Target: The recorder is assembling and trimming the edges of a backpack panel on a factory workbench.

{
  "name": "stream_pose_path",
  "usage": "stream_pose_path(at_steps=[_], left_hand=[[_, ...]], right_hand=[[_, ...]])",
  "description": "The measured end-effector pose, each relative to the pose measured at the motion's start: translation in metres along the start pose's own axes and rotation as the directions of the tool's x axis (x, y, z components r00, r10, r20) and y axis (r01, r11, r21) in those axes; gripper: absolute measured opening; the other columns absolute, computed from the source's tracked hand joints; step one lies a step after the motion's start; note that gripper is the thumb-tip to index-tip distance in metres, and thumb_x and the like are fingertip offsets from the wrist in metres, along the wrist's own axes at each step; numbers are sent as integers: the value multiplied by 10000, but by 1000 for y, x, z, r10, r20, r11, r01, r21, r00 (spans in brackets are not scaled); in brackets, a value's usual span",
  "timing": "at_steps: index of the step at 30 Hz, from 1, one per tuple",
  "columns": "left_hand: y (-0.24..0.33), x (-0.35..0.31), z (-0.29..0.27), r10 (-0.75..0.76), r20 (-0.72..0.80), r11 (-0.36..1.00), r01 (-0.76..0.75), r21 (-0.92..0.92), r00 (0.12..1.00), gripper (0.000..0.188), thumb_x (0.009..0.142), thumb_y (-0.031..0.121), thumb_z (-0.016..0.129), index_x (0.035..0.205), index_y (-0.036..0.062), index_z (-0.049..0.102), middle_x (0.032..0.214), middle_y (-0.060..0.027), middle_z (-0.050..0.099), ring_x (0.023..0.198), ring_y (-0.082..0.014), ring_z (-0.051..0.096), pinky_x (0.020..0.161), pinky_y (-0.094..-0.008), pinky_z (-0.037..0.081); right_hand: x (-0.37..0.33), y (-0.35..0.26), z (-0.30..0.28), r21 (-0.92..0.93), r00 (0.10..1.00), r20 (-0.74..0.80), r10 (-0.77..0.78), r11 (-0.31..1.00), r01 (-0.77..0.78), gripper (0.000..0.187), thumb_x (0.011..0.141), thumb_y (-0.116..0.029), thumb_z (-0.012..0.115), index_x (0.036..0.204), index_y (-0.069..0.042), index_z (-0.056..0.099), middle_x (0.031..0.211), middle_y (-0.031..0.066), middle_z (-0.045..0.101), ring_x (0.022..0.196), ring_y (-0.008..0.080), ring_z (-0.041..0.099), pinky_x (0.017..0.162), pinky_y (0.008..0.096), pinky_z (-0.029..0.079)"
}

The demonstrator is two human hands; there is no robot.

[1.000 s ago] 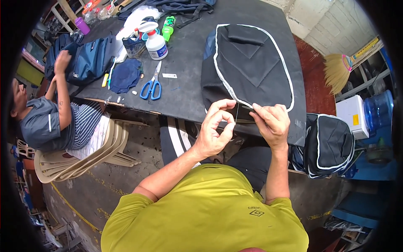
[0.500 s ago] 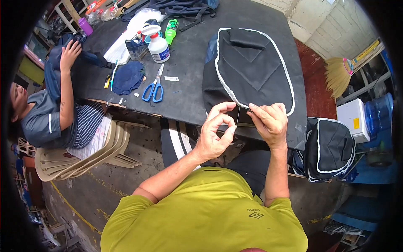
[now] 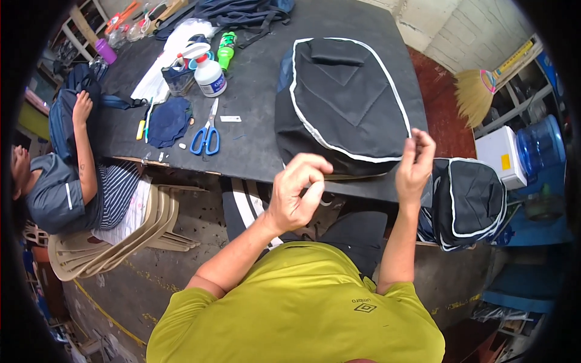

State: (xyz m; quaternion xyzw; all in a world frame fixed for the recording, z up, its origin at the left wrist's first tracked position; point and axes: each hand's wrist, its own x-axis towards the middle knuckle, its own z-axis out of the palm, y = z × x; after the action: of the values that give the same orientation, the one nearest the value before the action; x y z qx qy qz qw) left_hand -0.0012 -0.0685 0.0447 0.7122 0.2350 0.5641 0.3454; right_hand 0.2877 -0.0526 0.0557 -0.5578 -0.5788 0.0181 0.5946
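A black backpack [image 3: 357, 97] with white piping lies on the dark table. Close to its right front corner is my right hand [image 3: 414, 166], raised, its fingers drawn together near the piping. Anything pinched in it is too small to make out. My left hand [image 3: 296, 190] hovers in front of the bag's lower left edge, apart from the piping, with curled fingers and the thumb against them. Whatever it may hold does not show. Blue-handled scissors [image 3: 206, 138] lie left of the bag, beside a small white label [image 3: 230, 118].
Left on the table are dark blue fabric pieces [image 3: 169, 122], a white spray bottle [image 3: 210, 78] and a green bottle [image 3: 226, 51]. A co-worker's hand [image 3: 82, 109] rests on a blue bag. Another black backpack [image 3: 472, 199] sits at right, below a straw broom [image 3: 475, 97].
My right hand has moved right along the bag's front edge to its corner. My left hand has drawn back from the piping. The thread seen between them earlier no longer shows.
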Motion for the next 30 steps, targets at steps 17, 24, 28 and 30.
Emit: stream_pose_path(at_steps=[17, 24, 28, 30], left_hand=[[-49, 89, -57, 170, -321, 868, 12, 496, 932, 111, 903, -46, 781, 981, 13, 730, 968, -115, 687, 901, -267, 709, 794, -369, 576], [-39, 58, -62, 114, -227, 474, 148, 868, 967, 299, 836, 118, 778, 1131, 164, 780, 1218, -27, 711, 1290, -299, 586, 1125, -474, 383], [-19, 62, -22, 174, 44, 549, -134, 825, 984, 491, 796, 132, 809, 1278, 227, 794, 1396, -42, 664, 1430, -334, 488, 1161, -523, 331], [-22, 62, 3, 196, 142, 597, -233, 768, 970, 520, 792, 158, 842, 1304, 231, 791, 1394, -42, 660, 1428, -331, 479, 1154, -524, 334]], right_hand=[[48, 48, 21, 523, 763, 292, 577, 572, -633, 181, 1103, -194, 695, 1050, -188, 522, 777, -62, 491, 552, 20, 372, 505, 226, 309], [8, 45, 44, 488, 710, 382, 591, 524, -698, 199, 1124, -298, 682, 1049, -160, 559, 774, -31, 554, 549, 46, 410, 519, 237, 329], [14, 55, 51, 567, 732, 386, 562, 481, -668, 198, 1117, -276, 691, 1057, -153, 547, 778, -31, 553, 556, 54, 427, 519, 246, 342], [17, 50, 56, 577, 763, 364, 534, 513, -635, 185, 1108, -229, 702, 1072, -140, 544, 781, -30, 556, 567, 50, 449, 509, 239, 356]])
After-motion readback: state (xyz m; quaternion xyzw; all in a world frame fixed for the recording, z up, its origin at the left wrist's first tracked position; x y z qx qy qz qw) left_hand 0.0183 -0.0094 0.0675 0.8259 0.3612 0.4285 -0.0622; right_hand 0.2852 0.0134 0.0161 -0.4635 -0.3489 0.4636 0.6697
